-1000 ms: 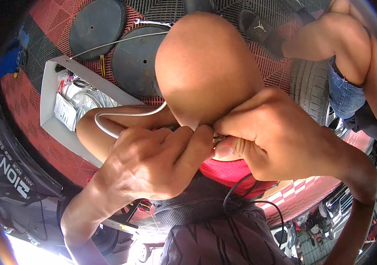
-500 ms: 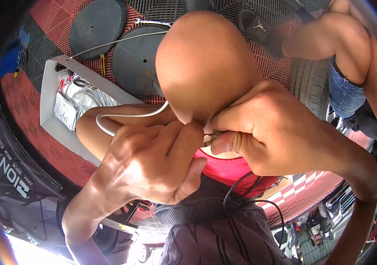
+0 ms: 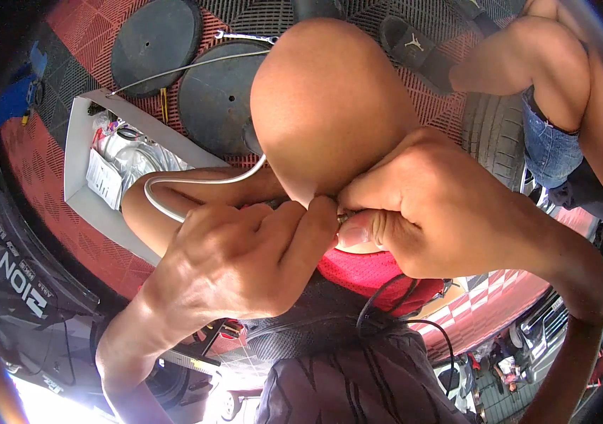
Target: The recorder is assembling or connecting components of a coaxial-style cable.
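In front of my bent knee [image 3: 329, 99], my two hands meet fingertip to fingertip. My right hand [image 3: 442, 212] pinches a small metal fitting [image 3: 344, 218] between thumb and bent index finger; only a sliver of it shows. Against the fitting's other side, my left hand [image 3: 238, 258] is closed, back upward, its thumb mostly hidden. A thin white hose [image 3: 206, 181] loops out behind the left knuckles and passes behind my knee. Its end inside the left hand is hidden.
An open white box [image 3: 75, 162] with bagged parts stands left. A wrench [image 3: 245, 37] and black round plates [image 3: 153, 46] lie on the red-and-black tile floor. Another person's leg [image 3: 548, 63] and a tyre [image 3: 492, 124] are at right. A black cable [image 3: 439, 328] hangs near my lap.
My left hand has shifted slightly right and turned, so its thumb has gone from sight and less of the fitting shows. The hose loop has moved slightly left. My right hand is almost unmoved.
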Available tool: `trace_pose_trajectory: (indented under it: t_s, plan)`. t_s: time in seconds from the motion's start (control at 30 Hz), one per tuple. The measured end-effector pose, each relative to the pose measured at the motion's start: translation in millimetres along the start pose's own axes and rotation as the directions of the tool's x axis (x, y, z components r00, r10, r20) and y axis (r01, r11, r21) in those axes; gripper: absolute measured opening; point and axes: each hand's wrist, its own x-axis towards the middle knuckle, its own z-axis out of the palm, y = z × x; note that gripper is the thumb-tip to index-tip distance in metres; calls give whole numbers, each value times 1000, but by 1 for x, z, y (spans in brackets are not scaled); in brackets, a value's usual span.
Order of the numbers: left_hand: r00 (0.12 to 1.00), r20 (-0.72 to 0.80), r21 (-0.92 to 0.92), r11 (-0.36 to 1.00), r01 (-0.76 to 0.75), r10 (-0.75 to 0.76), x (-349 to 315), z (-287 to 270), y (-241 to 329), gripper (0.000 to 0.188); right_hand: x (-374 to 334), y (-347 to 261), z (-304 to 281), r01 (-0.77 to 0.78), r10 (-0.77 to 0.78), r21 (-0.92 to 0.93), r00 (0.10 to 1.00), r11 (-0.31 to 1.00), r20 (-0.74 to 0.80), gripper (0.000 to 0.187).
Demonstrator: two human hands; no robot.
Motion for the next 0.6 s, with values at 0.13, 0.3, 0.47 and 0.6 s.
trace_pose_trajectory:
  t_s: [0.13,0.3,0.47,0.6]
  plan:
    - [999,-33,-73,997,35,-37,-1,0,-1,22,-2,-2,1,-26,26,15,999,1000,35,13]
    - [995,43,-329,939,96,-87,-2,-2,0,20,-4,-2,6,99,-104,-103,994,990,-45,9]
    - [992,20,-338,933,124,-124,0,4,0,22,-4,0,5,100,-103,-74,994,992,-40,7]
    - [992,-6,-386,916,111,-123,2,5,0,22,-2,0,1,18,-18,-17,1000,1000,-4,4]
